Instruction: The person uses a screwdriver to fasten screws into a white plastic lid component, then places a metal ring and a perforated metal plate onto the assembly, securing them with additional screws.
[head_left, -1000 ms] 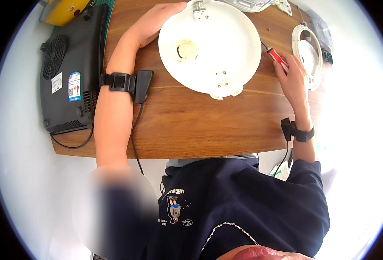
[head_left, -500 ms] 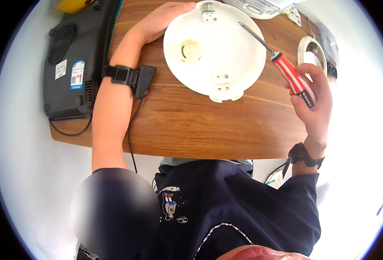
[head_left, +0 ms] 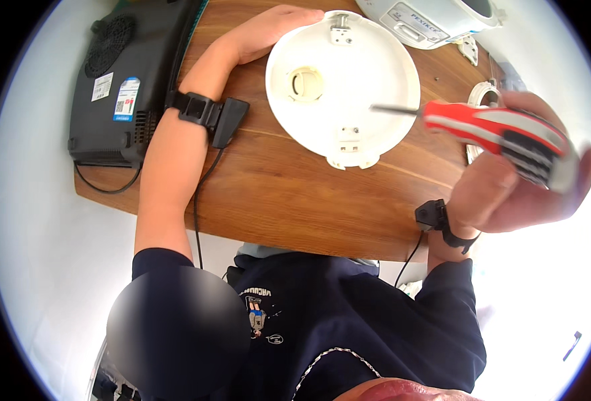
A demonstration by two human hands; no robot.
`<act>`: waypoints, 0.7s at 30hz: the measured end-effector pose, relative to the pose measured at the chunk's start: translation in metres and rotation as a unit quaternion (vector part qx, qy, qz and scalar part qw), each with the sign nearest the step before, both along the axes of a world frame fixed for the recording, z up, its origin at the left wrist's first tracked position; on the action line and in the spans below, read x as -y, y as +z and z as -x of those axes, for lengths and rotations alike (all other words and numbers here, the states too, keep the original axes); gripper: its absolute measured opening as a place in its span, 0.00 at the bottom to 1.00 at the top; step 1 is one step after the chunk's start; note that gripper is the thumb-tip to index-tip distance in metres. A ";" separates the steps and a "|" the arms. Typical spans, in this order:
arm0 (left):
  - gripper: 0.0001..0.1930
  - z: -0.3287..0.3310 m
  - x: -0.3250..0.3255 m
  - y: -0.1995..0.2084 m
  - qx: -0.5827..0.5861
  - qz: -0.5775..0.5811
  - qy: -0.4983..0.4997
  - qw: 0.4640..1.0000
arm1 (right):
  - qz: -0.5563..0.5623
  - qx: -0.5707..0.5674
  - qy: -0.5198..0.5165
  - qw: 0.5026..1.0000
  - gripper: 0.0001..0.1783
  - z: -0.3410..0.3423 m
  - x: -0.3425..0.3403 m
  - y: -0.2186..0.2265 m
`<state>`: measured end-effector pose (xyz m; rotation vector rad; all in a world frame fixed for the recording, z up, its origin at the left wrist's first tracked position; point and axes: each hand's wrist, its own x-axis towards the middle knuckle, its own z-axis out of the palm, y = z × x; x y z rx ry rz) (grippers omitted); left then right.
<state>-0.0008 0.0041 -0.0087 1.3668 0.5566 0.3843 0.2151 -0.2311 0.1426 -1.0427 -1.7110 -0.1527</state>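
A round white plastic lid (head_left: 369, 80) lies on the wooden table with its inner side up. It has a metal bracket (head_left: 341, 30) at its far edge, a cream-coloured round fitting (head_left: 307, 83) on its left and tabs on its near edge. My left hand (head_left: 275, 30) holds the far-left rim; its fingertips are partly hidden behind the edge. To the right, my right hand (head_left: 509, 194) is closed round the red and grey handle of a screwdriver (head_left: 469, 123). The screwdriver is raised, its shaft pointing left over the lid's right side. That hand is somewhat blurred.
A black appliance (head_left: 105, 100) with a vent and labels stands on edge at the left. At the back right is a white appliance body (head_left: 419, 23). A small white part (head_left: 468, 50) and a white ring (head_left: 476, 93) lie right. A cable (head_left: 198, 200) hangs from my left wrist strap.
My right hand has lifted the screwdriver and swung its handle right, so the shaft lies nearly level. My left hand stays on the rim; the view has shifted slightly.
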 end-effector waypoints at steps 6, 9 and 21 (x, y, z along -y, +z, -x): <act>0.22 0.000 -0.001 -0.004 0.002 0.061 0.022 0.998 | 0.069 0.013 0.095 0.993 0.40 -0.006 -0.017 -0.019; 0.23 0.003 0.000 -0.002 -0.017 0.026 0.032 0.999 | 0.052 0.027 0.137 0.989 0.37 -0.011 -0.030 -0.032; 0.24 0.000 0.002 0.002 -0.032 0.055 0.050 0.997 | 0.066 0.059 0.154 0.984 0.39 -0.011 -0.031 -0.038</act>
